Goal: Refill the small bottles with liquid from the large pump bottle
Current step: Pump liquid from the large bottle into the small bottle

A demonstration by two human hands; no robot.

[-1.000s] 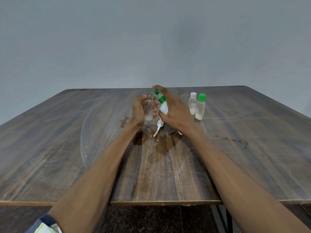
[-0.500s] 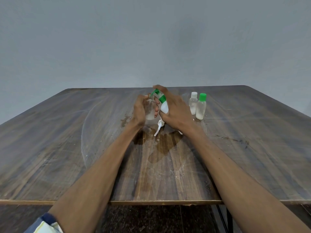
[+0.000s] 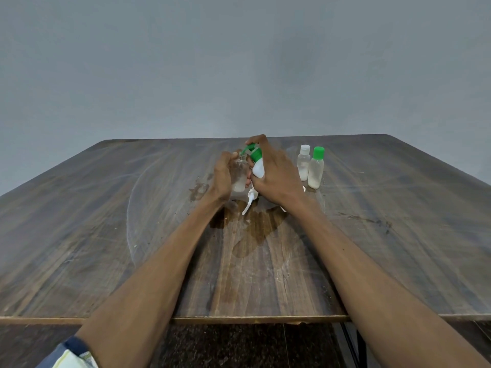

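Setting: a person's two bare forearms reach out over a scratched, dark wooden tabletop (image 3: 106,235) set against a plain grey wall (image 3: 239,62).
Left hand: the left hand (image 3: 221,179) is closed in a grip around a small clear bottle (image 3: 240,173), fingers curled round its far side, holding it upright above the tabletop with its neck uncapped.
Small clear bottle: a shallow layer of whitish liquid sits at its bottom; the rest looks unfilled.
Right hand: the right hand (image 3: 276,176) has its grip wrapped round a large white pump bottle (image 3: 258,170), a finger resting on top of the green pump head (image 3: 252,150).
Pump bottle: it leans toward the left, its green nozzle touching or just over the mouth of the small clear bottle; which of the two cannot be told.
Loose part: a white cap with a thin tube (image 3: 249,200) lies on the tabletop just below the two hands.
Other bottles: a white-capped small bottle (image 3: 303,163) and a green-capped small bottle (image 3: 316,168) stand upright side by side just right of the right hand, both holding whitish liquid.
Tabletop marks: a dark wet patch (image 3: 255,229) spreads on the near side of the hands, and a smaller stain (image 3: 198,189) lies beside the left hand.
Clothing: a rolled sleeve edge (image 3: 71,354) shows at the lower left.
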